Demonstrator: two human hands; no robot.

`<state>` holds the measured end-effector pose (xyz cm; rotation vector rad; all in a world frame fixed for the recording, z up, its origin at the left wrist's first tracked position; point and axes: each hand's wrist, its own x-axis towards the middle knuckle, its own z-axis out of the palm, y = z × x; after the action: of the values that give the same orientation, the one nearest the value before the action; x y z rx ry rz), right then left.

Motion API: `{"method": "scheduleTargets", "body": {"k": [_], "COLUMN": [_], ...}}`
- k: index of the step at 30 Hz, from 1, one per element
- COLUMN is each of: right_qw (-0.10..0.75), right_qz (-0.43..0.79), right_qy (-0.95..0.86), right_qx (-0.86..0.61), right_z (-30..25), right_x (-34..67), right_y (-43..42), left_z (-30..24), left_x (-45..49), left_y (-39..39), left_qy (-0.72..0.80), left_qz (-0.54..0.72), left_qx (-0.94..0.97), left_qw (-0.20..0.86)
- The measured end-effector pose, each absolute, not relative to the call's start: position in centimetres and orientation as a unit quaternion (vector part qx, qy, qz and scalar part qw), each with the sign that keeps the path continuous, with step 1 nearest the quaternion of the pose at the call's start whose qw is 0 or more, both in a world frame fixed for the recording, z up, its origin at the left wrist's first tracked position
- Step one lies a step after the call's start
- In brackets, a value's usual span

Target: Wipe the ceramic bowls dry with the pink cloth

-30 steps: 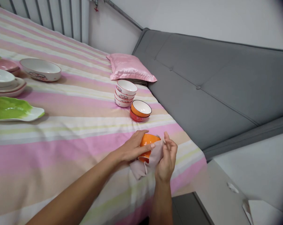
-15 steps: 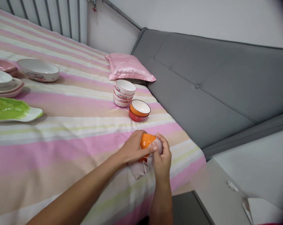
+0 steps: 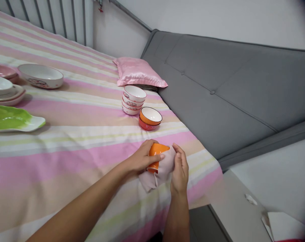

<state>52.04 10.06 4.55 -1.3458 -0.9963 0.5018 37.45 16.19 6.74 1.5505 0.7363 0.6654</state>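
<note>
My left hand is closed on an orange bowl, its thumb lying across the near side. A pale pinkish-grey cloth wraps the right part of the bowl and hangs down below it. My right hand is at the cloth's right side, fingers bent and pressing on it. Just beyond my hands, an orange bowl with a white inside sits in a red bowl. Beside these two rises a stack of white patterned bowls.
On the striped bed at left lie a green leaf-shaped dish, a large white bowl, white dishes and a pink dish. A pink pillow rests against the grey headboard.
My right hand has shifted slightly right, and its fingers have come off the bowl's rim. The cloth now spreads over more of the bowl's right side. My left hand stays on the bowl.
</note>
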Motion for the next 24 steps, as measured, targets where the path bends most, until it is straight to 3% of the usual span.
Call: {"method": "scheduleTargets", "body": {"k": [4, 8, 15, 24], "right_qw": [0.669, 0.652, 0.535, 0.475], "right_qz": [0.140, 0.003, -0.101, -0.104], "right_qy": [-0.414, -0.429, -0.547, -0.578], "right_qx": [-0.602, -0.625, -0.636, -0.656], "right_z": [4.6, 4.7, 4.0, 3.6], "right_x": [51.9, 51.3, 49.5, 49.5], "right_y": [10.1, 10.2, 10.8, 10.9], "left_z": [6.5, 6.0, 5.6, 6.5], "left_x": [37.6, 37.8, 37.8, 37.7], "left_y": [16.0, 15.9, 16.1, 16.3], "left_qy": [0.307, 0.308, 0.312, 0.338], "left_qz": [0.271, 0.265, 0.292, 0.295], "left_qx": [0.564, 0.514, 0.553, 0.636], "left_qw": [0.717, 0.756, 0.715, 0.628]}}
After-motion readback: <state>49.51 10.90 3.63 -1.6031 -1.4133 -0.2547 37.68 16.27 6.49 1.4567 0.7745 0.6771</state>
